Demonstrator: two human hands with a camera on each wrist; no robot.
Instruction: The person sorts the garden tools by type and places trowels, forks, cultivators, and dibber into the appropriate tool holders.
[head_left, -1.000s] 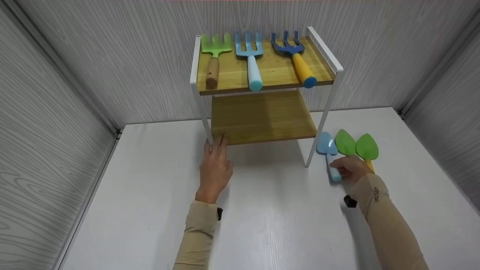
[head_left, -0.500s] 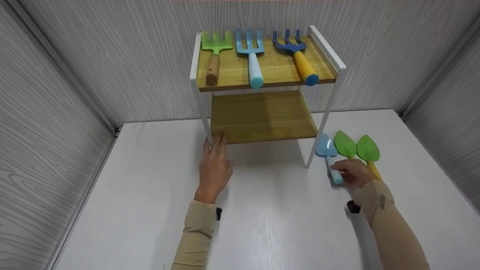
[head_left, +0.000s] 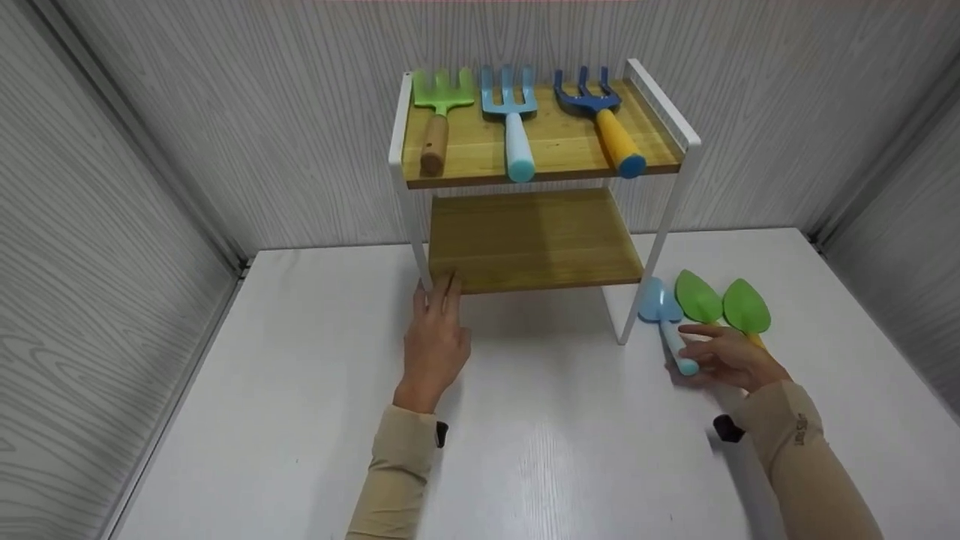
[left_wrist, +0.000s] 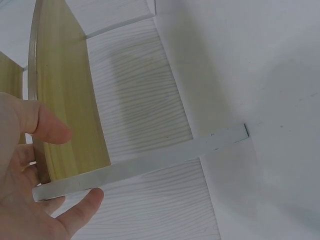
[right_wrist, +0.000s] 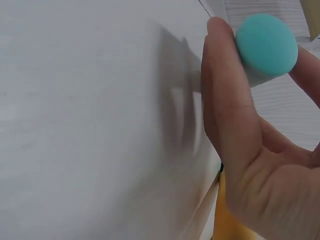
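A light-blue hand trowel [head_left: 660,300] lies on the table right of the two-tier shelf rack [head_left: 536,281]. Around its handle my right hand [head_left: 735,358] is spread, fingers fairly straight. From the right wrist view, the turquoise handle end [right_wrist: 266,44] shows between fingers and thumb. Two green trowels [head_left: 697,296] with yellow handles lie just beyond, partly hidden by this hand. My left hand [head_left: 435,349] holds the rack's front left corner at the lower board. Close up, that hand's digits [left_wrist: 82,210] lie on both sides of the white leg [left_wrist: 150,166] and wooden board [left_wrist: 70,95].
On the rack's top board sit three hand forks: a green one [head_left: 435,142] with a brown handle, a light-blue one [head_left: 517,142] and a dark-blue one [head_left: 619,142] with a yellow handle. Grey wood-grain panels [head_left: 300,135] enclose the white table [head_left: 525,450].
My right hand's fingers have loosened from the blue trowel's handle, and its wrist has moved right and toward me. The left hand keeps its place on the rack. The view shifts slightly.
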